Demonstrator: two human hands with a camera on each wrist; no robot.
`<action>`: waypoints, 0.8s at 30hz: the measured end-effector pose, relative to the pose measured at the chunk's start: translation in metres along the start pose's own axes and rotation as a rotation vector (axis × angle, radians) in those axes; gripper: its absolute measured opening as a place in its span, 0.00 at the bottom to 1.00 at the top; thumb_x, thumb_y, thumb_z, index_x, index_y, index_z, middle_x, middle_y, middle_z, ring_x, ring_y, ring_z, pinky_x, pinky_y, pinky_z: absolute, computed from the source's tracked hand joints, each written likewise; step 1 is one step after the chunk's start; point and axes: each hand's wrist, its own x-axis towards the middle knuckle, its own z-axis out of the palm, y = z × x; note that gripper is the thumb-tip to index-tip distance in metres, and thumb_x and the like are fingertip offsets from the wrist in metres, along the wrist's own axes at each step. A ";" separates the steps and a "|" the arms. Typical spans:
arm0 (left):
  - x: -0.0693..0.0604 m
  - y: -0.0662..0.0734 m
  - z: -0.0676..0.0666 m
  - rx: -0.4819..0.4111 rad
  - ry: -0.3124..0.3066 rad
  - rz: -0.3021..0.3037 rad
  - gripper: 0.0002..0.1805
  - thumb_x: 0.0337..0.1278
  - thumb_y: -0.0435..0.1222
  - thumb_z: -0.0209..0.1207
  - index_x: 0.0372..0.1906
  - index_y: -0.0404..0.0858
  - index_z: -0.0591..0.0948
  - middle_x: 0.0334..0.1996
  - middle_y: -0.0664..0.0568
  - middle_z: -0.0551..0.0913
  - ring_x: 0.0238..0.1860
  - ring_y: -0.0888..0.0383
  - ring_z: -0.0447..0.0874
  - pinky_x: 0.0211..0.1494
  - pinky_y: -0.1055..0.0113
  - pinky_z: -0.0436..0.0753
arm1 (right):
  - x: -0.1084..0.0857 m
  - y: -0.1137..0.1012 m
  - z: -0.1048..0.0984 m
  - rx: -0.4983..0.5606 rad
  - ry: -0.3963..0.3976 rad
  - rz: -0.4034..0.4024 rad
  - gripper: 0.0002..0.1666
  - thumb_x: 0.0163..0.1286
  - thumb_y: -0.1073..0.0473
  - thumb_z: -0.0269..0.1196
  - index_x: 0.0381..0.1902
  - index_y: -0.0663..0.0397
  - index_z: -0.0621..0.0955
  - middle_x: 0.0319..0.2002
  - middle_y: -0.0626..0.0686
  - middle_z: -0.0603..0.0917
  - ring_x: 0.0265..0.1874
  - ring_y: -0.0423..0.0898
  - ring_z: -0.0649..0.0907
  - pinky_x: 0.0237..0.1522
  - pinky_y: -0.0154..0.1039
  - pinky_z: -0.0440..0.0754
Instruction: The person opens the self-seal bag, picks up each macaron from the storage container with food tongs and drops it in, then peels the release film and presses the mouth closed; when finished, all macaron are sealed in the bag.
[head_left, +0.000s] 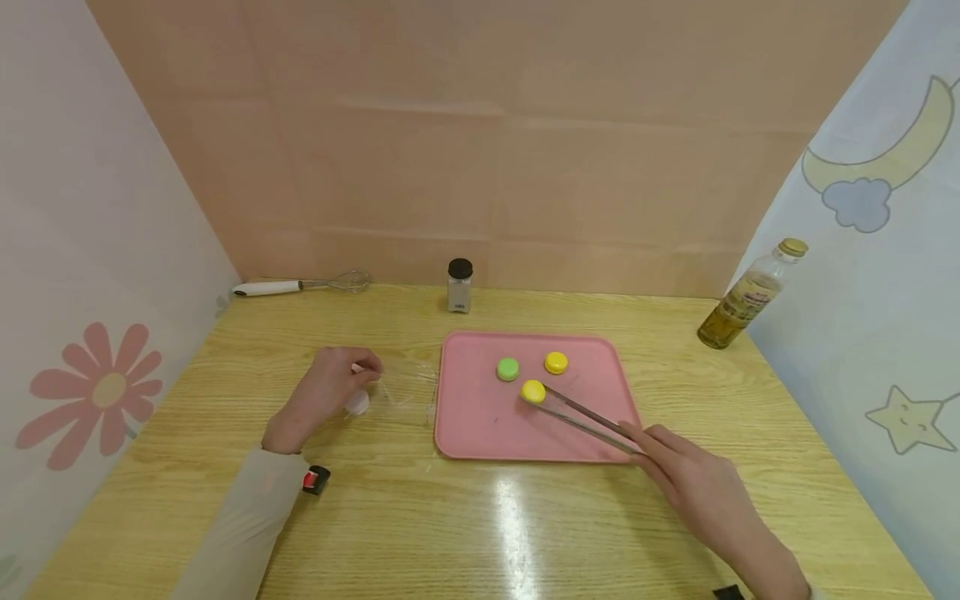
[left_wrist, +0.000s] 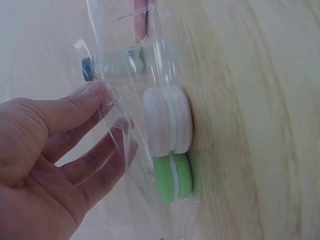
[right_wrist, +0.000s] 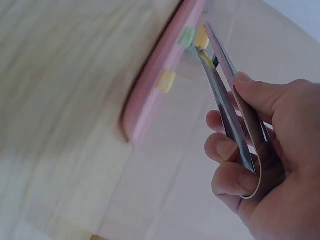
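My right hand grips metal tongs, whose tips pinch a yellow macaron over the pink tray. On that tray lie a green macaron and a second yellow macaron. To the left, my left hand pinches the edge of a clear plastic bag between thumb and finger. The left wrist view shows a pale macaron and a green macaron close together on the table, seen through the clear film; I cannot tell whether both are inside the bag.
A whisk lies at the back left of the wooden table. Behind the tray stands a black-capped jar. At the right, near the wall, is an oil bottle with a gold cap.
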 end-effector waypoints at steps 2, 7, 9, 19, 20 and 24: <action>0.000 0.000 0.000 -0.003 0.002 0.006 0.04 0.65 0.28 0.64 0.39 0.33 0.88 0.36 0.50 0.88 0.37 0.50 0.88 0.41 0.54 0.85 | 0.004 -0.004 0.000 0.015 0.018 -0.031 0.31 0.60 0.62 0.73 0.63 0.44 0.83 0.36 0.34 0.77 0.20 0.28 0.62 0.16 0.24 0.59; -0.001 0.001 -0.001 -0.009 0.006 0.011 0.04 0.65 0.28 0.64 0.39 0.33 0.88 0.35 0.50 0.88 0.36 0.50 0.88 0.41 0.54 0.85 | 0.016 -0.014 0.006 0.044 0.060 -0.116 0.23 0.72 0.50 0.65 0.63 0.45 0.83 0.36 0.34 0.78 0.21 0.29 0.63 0.17 0.22 0.58; -0.002 0.002 -0.001 -0.008 0.008 0.012 0.03 0.65 0.28 0.64 0.39 0.33 0.88 0.35 0.50 0.88 0.36 0.50 0.88 0.41 0.54 0.85 | 0.021 -0.018 0.009 0.053 0.075 -0.150 0.23 0.78 0.44 0.56 0.62 0.47 0.83 0.36 0.36 0.79 0.21 0.29 0.63 0.17 0.22 0.58; 0.000 0.003 -0.001 -0.003 0.008 0.005 0.04 0.65 0.28 0.64 0.40 0.32 0.88 0.36 0.49 0.88 0.37 0.50 0.88 0.41 0.54 0.85 | 0.045 -0.038 0.028 0.070 0.086 -0.234 0.26 0.82 0.41 0.48 0.59 0.48 0.84 0.37 0.39 0.80 0.23 0.31 0.67 0.18 0.22 0.61; 0.000 0.003 -0.002 -0.001 0.007 0.004 0.04 0.65 0.28 0.64 0.40 0.33 0.88 0.36 0.49 0.88 0.37 0.51 0.88 0.41 0.54 0.85 | 0.047 -0.039 0.030 0.076 0.083 -0.240 0.24 0.81 0.43 0.51 0.59 0.48 0.84 0.37 0.39 0.80 0.23 0.32 0.69 0.19 0.23 0.63; 0.000 0.004 -0.002 0.001 0.002 0.000 0.04 0.65 0.28 0.64 0.40 0.33 0.88 0.36 0.49 0.88 0.37 0.50 0.88 0.41 0.53 0.84 | 0.058 -0.045 0.036 0.071 0.076 -0.266 0.21 0.74 0.51 0.63 0.61 0.49 0.83 0.37 0.41 0.81 0.25 0.35 0.73 0.23 0.28 0.72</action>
